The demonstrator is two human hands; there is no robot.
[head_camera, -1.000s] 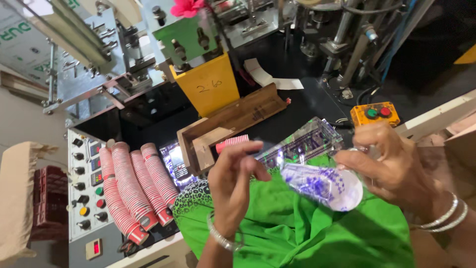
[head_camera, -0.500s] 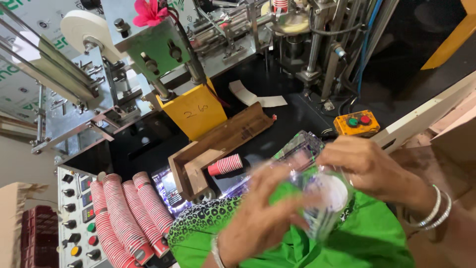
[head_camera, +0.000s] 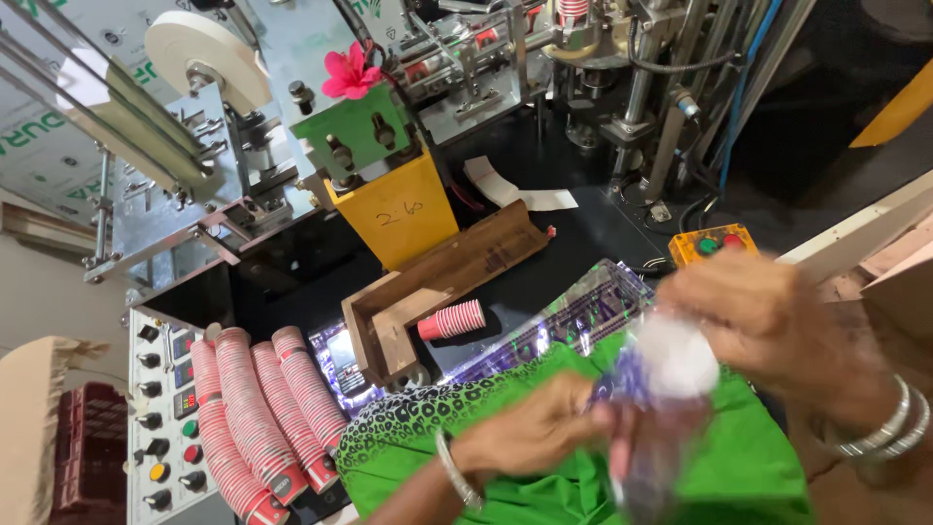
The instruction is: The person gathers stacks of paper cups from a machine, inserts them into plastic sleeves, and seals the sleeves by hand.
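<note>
My left hand (head_camera: 544,428) and my right hand (head_camera: 768,321) both grip a clear plastic bag with purple print (head_camera: 651,389), held over my green-clad lap; both hands are blurred by motion. Something white shows inside the bag's top. Three long stacks of red-and-white striped paper cups (head_camera: 258,418) lie to the left on the machine's ledge. A short stack of the same cups (head_camera: 452,319) lies on its side beside a brown cardboard chute (head_camera: 447,277).
A paper-cup machine fills the far side, with a yellow box (head_camera: 398,209), a green plate topped by a pink flower (head_camera: 352,73) and a white paper roll (head_camera: 204,53). A button panel (head_camera: 160,418) sits at left, an orange button box (head_camera: 714,243) at right.
The view has tilted so more of the machine shows. My hands have come together on the bag, and the bag has turned from lying flat to hanging down.
</note>
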